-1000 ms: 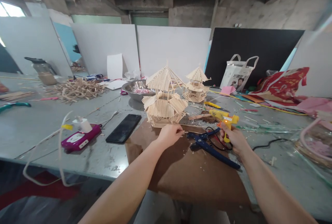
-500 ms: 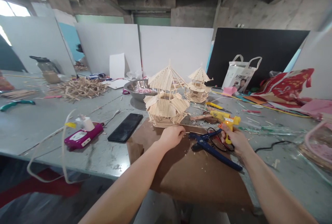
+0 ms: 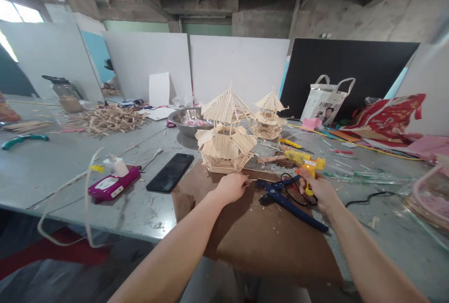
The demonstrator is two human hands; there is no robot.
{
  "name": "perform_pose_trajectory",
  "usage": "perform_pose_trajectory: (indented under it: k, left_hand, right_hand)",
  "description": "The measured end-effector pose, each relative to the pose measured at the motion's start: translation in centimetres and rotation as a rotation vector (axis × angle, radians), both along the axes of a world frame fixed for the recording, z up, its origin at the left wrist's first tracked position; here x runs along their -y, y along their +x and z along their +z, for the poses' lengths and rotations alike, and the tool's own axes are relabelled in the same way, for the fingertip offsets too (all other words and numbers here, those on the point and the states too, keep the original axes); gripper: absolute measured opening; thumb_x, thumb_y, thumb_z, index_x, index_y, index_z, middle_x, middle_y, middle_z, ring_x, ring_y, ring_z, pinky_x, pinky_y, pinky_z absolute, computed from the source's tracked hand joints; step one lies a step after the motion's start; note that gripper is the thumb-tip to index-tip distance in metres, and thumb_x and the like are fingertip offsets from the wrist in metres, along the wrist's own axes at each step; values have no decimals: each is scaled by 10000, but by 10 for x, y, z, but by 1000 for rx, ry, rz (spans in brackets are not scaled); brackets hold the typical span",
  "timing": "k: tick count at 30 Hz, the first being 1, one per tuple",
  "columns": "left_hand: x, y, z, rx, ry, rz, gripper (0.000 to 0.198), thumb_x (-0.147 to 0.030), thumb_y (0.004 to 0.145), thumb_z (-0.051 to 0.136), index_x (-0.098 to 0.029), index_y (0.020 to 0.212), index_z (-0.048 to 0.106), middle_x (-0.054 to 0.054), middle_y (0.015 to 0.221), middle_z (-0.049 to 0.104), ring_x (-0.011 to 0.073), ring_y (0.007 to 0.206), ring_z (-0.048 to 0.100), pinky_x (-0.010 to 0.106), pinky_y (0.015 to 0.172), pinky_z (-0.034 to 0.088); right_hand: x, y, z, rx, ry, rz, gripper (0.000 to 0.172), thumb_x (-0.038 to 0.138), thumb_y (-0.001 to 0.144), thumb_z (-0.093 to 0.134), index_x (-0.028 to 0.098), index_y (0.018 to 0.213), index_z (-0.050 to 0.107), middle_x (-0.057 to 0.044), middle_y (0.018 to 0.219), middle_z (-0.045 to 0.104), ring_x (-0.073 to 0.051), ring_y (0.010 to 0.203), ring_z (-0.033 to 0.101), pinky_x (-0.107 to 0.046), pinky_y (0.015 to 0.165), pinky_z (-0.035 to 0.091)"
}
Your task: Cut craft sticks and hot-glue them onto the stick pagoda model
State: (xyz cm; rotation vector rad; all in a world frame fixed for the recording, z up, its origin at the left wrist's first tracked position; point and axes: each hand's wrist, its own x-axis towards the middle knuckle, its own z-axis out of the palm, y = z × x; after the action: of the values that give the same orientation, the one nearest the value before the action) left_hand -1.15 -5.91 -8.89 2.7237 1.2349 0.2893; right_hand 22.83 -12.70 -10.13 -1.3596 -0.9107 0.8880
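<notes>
My right hand (image 3: 320, 191) is wrapped round the handle of a yellow hot glue gun (image 3: 307, 163), its nozzle pointing left and away. My left hand (image 3: 232, 187) is closed in a pinch on a thin wooden stick (image 3: 255, 180), whose end sticks out to the right past the fingertips. Just beyond that hand stands a pavilion model (image 3: 226, 144) built of thin sticks, with a pointed roof. Blue-handled cutters (image 3: 289, 205) lie between both hands on a brown sheet (image 3: 259, 247).
A smaller stick pavilion (image 3: 268, 123) and a metal bowl (image 3: 185, 127) stand behind. Left are a phone (image 3: 170, 172), a purple power strip (image 3: 114, 183) and a stick pile (image 3: 108, 119). A yellow utility knife (image 3: 293, 143) lies beyond the glue gun; its black cord (image 3: 368, 195) runs right.
The view shifts very slightly. Both hands keep nearly the same place and grip, and nothing else visibly moves.
</notes>
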Motion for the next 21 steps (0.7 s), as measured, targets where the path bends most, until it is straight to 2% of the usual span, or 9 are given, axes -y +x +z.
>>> perform_pose_trajectory:
  k: [6,10,12,14,17,21]
  left_hand:
    - [-2,0,0,82,-35,22,201,-203,688,440,-238,788,610,42,821,623,188,767,551,263,646,383]
    - [-2,-3,10,353,72,58,216,-285,740,403,-217,728,608,36,715,615,153,661,541,237,606,376]
    - [-3,-8,22,566,237,133,230,-316,756,390,-210,756,595,36,725,601,138,662,530,229,626,378]
    - [-5,-16,40,717,481,251,205,-332,741,425,-208,781,583,45,767,581,154,739,516,251,695,372]
    - [-16,-29,71,662,792,233,225,-337,707,485,-212,876,565,69,949,533,208,948,437,331,822,323]
    - [-39,-37,103,446,906,107,294,-324,709,496,-234,988,515,76,1104,457,220,1068,350,371,881,268]
  right_hand:
    - [-2,1,-1,-75,22,15,365,488,537,610,169,494,438,46,383,445,-67,317,416,-189,318,292]
    - [-2,2,-2,-51,16,25,368,494,544,601,166,493,442,42,367,444,-65,307,410,-182,306,285]
    - [-2,1,-2,-50,8,18,359,484,538,612,165,506,449,41,362,447,-62,303,406,-177,302,285]
    - [-1,-1,0,-60,5,11,353,474,528,623,164,522,454,43,363,447,-58,300,402,-171,299,286]
    - [0,-3,1,-91,13,2,355,470,515,634,166,548,455,53,375,441,-59,298,406,-169,290,288]
    - [-1,-3,1,-111,22,6,351,457,506,646,169,565,453,59,389,439,-65,304,419,-174,293,298]
